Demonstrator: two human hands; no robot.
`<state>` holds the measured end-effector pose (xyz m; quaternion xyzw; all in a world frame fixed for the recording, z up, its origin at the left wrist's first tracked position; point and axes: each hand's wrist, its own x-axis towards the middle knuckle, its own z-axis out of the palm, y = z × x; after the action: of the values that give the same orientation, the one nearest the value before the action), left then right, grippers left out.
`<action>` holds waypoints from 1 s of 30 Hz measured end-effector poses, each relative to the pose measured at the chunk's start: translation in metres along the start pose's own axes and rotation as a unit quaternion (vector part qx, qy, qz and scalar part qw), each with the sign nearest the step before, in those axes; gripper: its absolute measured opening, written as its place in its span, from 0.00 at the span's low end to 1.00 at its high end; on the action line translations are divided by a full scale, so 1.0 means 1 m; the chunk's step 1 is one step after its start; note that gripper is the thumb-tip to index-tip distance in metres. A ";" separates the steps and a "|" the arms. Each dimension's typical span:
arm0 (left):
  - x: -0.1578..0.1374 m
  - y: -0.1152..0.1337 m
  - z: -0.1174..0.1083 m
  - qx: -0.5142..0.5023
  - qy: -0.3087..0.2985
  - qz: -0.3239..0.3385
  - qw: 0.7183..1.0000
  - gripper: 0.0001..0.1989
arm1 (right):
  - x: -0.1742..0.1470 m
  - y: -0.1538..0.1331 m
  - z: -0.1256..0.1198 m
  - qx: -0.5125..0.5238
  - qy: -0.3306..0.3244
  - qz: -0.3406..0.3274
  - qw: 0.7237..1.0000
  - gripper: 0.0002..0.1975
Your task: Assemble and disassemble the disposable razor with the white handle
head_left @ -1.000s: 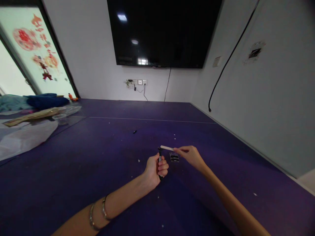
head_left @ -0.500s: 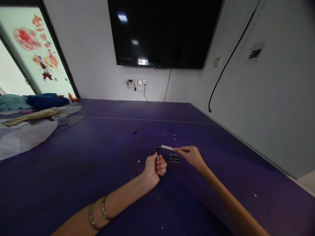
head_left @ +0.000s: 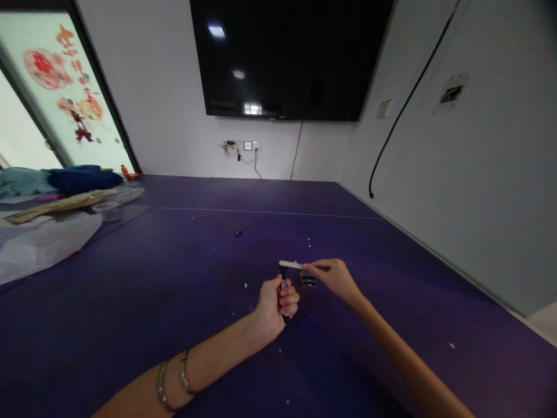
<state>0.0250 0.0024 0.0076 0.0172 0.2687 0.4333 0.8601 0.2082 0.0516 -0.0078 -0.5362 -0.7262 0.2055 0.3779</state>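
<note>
My left hand is closed around the black-and-grey handle of a razor, which stands upright with its head at the top. Between the thumb and fingers of my right hand is a flat white stick, pointing left. The stick's far end lies across the razor's head and hides most of it; I cannot tell if they touch. Just behind the fingers of my right hand, a small clear-and-black case rests on the purple surface.
A small black piece lies farther off, with white scraps scattered about. To the left are white plastic sheeting, a brown strip and dark blue cloth. A black cable hangs along the right wall; a television is ahead.
The white stick has moved slightly left and now overlaps the razor's head. My left hand with the razor has shifted a little right and down.
</note>
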 end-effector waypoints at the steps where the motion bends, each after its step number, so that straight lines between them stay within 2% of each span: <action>1: -0.001 -0.001 0.000 0.001 -0.001 -0.002 1.000 0.21 | 0.000 0.001 0.000 -0.005 0.006 0.003 1.000 0.20; 5: -0.003 -0.002 0.002 0.002 -0.009 0.002 1.000 0.21 | -0.001 0.001 -0.003 -0.022 0.037 0.019 0.999 0.20; 10: -0.003 -0.002 0.001 0.002 0.001 -0.005 1.000 0.21 | -0.001 -0.005 -0.001 0.017 -0.010 -0.002 1.000 0.20; 15: -0.002 -0.002 0.001 0.007 -0.007 0.003 1.000 0.21 | 0.000 -0.002 -0.001 -0.008 0.026 0.024 0.999 0.21; 19: -0.001 -0.003 -0.001 0.012 -0.011 -0.003 1.000 0.21 | -0.002 -0.006 0.000 0.027 -0.010 -0.003 1.000 0.20; 24: -0.001 -0.004 -0.002 0.018 -0.011 0.002 1.000 0.20 | -0.002 -0.004 0.001 0.000 0.014 0.014 1.000 0.20; 30: -0.003 -0.005 0.000 0.019 0.003 -0.005 1.000 0.21 | -0.003 -0.007 0.002 0.020 -0.010 -0.015 1.000 0.19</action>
<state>0.0277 -0.0031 0.0072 0.0310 0.2795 0.4238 0.8610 0.2023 0.0467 -0.0054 -0.5156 -0.7333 0.2198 0.3847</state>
